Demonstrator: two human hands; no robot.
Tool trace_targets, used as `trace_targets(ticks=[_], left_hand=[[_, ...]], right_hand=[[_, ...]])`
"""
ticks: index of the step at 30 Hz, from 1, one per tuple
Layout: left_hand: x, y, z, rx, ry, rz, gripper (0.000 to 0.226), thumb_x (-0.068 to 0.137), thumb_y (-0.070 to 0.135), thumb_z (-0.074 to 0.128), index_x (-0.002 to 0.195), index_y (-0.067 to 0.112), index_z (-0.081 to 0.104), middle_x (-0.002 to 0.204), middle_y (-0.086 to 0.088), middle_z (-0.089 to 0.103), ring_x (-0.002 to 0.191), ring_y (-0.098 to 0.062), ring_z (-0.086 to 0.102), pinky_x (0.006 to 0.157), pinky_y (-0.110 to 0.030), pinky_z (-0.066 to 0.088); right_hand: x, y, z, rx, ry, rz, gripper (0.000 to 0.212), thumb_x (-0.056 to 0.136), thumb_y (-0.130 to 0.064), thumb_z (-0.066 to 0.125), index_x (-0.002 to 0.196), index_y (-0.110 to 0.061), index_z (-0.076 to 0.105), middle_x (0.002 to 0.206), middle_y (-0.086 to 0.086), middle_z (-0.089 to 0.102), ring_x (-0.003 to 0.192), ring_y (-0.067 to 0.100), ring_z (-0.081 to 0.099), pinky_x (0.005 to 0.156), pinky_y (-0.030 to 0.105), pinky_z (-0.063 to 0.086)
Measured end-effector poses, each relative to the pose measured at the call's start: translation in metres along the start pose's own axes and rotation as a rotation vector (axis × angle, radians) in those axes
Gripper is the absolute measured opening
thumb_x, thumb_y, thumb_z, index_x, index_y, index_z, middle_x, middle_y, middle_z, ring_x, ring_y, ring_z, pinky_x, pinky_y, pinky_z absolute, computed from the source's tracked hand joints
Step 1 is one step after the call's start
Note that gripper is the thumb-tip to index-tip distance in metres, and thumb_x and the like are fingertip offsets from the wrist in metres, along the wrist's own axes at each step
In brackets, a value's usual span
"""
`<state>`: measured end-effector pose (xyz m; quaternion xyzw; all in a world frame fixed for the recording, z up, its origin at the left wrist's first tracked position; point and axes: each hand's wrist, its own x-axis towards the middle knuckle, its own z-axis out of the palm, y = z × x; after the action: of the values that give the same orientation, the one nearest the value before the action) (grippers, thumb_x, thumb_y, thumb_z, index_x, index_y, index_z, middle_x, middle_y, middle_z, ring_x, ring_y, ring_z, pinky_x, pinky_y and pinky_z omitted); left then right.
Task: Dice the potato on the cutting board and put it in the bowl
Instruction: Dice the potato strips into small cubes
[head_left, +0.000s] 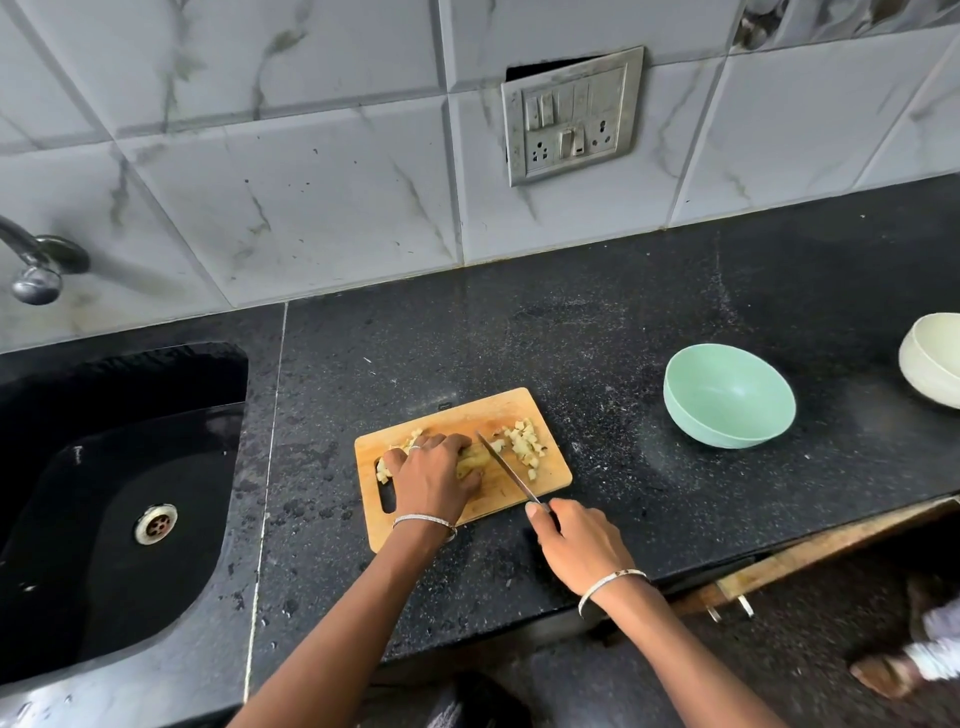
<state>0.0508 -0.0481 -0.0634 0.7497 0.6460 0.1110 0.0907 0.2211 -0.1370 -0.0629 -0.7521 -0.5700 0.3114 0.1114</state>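
Cutting board (452, 415), stamp illegible: left hand (431, 473) curled over potato (475, 457); right hand (582, 545) grips knife (506, 470); green bowl (727, 400) at three o'clock.

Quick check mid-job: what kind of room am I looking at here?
Most likely a home kitchen: a black sink with a tap beside a dark stone counter, and diced potato on a cutting board.

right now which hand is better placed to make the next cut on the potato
Right. The right hand grips the knife, whose blade lies across the cutting board right beside the uncut potato. The left hand holds that potato, so it is occupied.
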Motion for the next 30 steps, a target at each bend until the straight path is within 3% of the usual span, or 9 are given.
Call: trace_targets(ticks=[7,13,18,30], left_hand=[[0.002,-0.001,0.001,-0.004,-0.007,0.009,0.039,0.083,0.046,0.065,0.119,0.032,0.060,0.113,0.010,0.063,0.112,-0.017,0.053,0.084,-0.039,0.026],[0.004,0.004,0.002,-0.002,-0.004,0.014,0.039,0.082,0.043,0.065,0.118,0.032,0.059,0.113,0.010,0.063,0.112,-0.017,0.053,0.086,-0.040,0.026],[0.005,0.004,0.002,-0.007,0.001,0.024,0.039,0.081,0.043,0.065,0.118,0.031,0.059,0.112,0.009,0.064,0.111,-0.017,0.053,0.085,-0.039,0.026],[0.011,0.005,0.012,-0.130,0.005,0.079,0.040,0.080,0.036,0.071,0.117,0.024,0.061,0.110,-0.001,0.066,0.105,-0.025,0.054,0.088,-0.037,0.044]], right_hand=[[0.006,0.009,-0.005,-0.021,0.097,0.043,0.037,0.100,-0.051,0.032,0.083,-0.024,0.050,0.096,0.011,0.067,0.096,0.036,0.062,0.069,0.039,0.038],[0.002,0.001,-0.006,-0.007,0.046,-0.023,0.039,0.099,-0.054,0.032,0.084,-0.024,0.051,0.093,0.010,0.067,0.094,0.036,0.062,0.070,0.039,0.041],[0.006,0.001,-0.004,-0.043,0.084,0.038,0.040,0.100,-0.052,0.032,0.092,-0.022,0.055,0.100,0.011,0.066,0.098,0.037,0.062,0.069,0.039,0.038],[0.006,0.008,-0.010,0.098,0.131,-0.017,0.044,0.100,-0.051,0.031,0.089,-0.020,0.060,0.090,0.001,0.070,0.093,0.031,0.062,0.078,0.041,0.047]])
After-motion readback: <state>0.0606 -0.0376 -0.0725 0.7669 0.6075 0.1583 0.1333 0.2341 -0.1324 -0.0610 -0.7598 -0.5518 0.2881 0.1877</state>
